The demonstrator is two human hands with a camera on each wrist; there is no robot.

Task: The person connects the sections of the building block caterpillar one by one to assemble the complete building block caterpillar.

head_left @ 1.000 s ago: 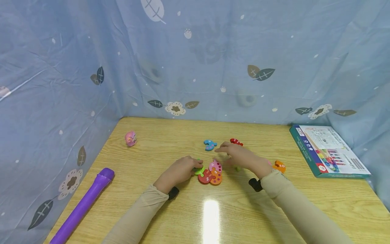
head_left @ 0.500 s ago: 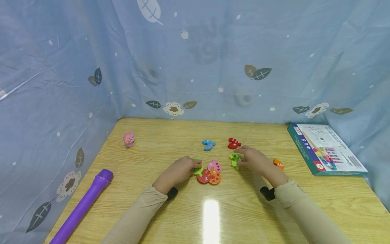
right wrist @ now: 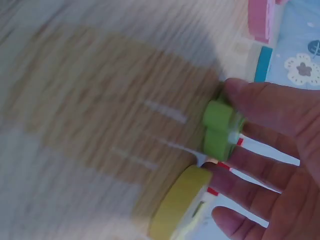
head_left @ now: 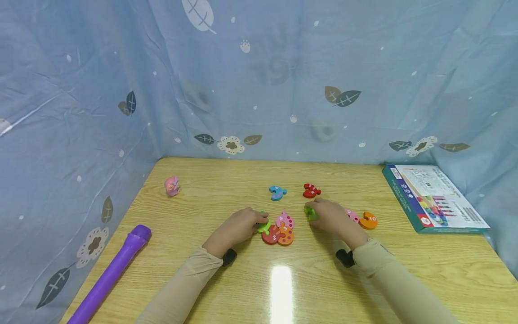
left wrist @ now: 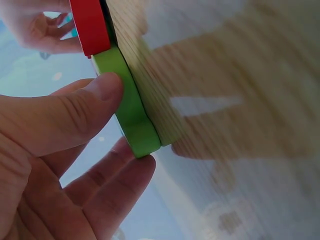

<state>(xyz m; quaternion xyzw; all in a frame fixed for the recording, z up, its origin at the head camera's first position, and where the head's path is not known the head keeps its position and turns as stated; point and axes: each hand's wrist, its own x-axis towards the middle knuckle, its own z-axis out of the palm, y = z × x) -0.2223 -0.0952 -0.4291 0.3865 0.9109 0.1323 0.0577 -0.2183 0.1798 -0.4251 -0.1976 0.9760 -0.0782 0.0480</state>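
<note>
In the head view, my left hand (head_left: 238, 226) pinches a light-green puzzle piece (left wrist: 127, 105) between thumb and fingers. That piece touches the red number 2 piece (head_left: 271, 235), which joins the orange 3 piece (head_left: 286, 236) and the pink 4 piece (head_left: 285, 220). Farther right, my right hand (head_left: 332, 218) grips another green puzzle piece (right wrist: 218, 131), lying on the table, with the thumb on one side and fingers on the other; any number on it is hidden. A yellow piece (right wrist: 177, 202) lies beside these fingers in the right wrist view, hidden from the head view.
Behind the hands lie a blue piece (head_left: 277, 193) and a red 8 piece (head_left: 311, 191). A pink piece (head_left: 353, 215) and an orange 10 piece (head_left: 368, 221) lie right. A flat box (head_left: 435, 198), purple microphone-shaped stick (head_left: 111, 272) and small pink toy (head_left: 171, 186) surround the wooden table (head_left: 226, 180).
My right hand has drawn back from near the red 8 piece, reached the right-hand green piece and closed its fingers on it. The left hand stays in place.
</note>
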